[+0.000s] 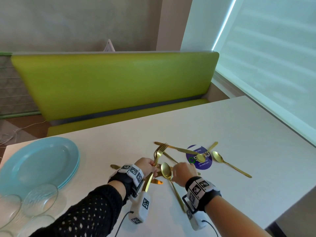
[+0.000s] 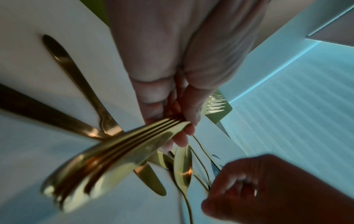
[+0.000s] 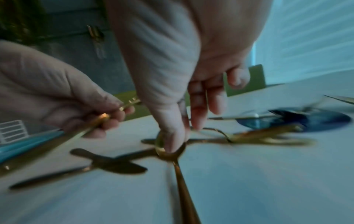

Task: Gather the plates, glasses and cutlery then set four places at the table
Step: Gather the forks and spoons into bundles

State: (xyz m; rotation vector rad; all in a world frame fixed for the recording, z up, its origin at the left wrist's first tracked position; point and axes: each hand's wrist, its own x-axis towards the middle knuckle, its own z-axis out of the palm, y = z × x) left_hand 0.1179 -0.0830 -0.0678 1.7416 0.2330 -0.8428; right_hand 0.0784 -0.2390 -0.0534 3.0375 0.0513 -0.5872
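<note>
Glasses (image 1: pixel 40 199) near; left hand (image 1: pixel 147 166) grips forks (image 1: pixel 159 153), right hand (image 1: pixel 183 172) pinches spoon (image 1: pixel 166 170).

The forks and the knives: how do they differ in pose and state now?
The forks are bunched in the left hand, lifted, tines up. The knives lie flat and scattered on the table, held by nobody. Both are gold.
</note>
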